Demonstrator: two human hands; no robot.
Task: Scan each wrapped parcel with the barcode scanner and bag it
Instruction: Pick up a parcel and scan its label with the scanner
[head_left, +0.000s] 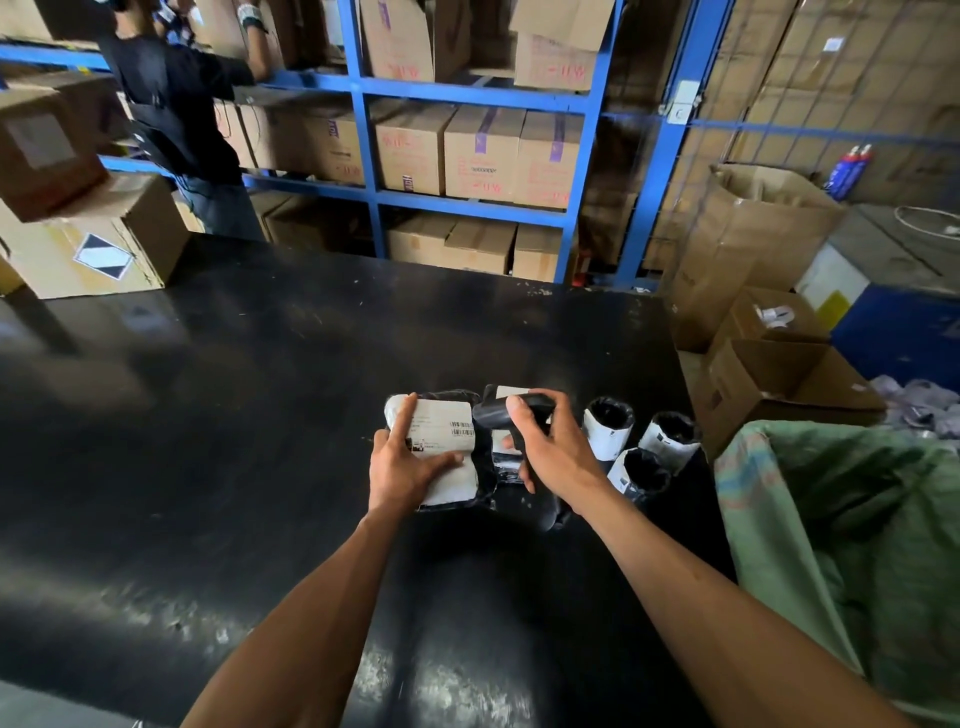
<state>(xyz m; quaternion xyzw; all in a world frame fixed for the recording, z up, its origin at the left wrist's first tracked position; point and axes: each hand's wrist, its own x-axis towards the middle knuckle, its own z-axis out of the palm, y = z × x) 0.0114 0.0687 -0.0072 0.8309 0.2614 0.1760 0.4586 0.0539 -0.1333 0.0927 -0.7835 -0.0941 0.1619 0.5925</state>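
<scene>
A black-wrapped parcel with a white barcode label (448, 431) lies on the black table (208, 415). My left hand (402, 465) holds it by its left side, thumb on the label. My right hand (553, 447) grips the black barcode scanner (511, 408) just right of that label, above a second wrapped parcel (501, 457) that it partly hides. Three more wrapped parcels stand on end to the right (607, 426) (670, 439) (641, 470). A green woven bag (857, 545) gapes open at the table's right edge.
Open cardboard boxes (779, 384) sit beyond the bag at right. Two stacked cartons (88, 244) rest on the table's far left corner. Blue shelving (467, 202) full of boxes stands behind the table, where another person in black (182, 114) reaches into a shelf.
</scene>
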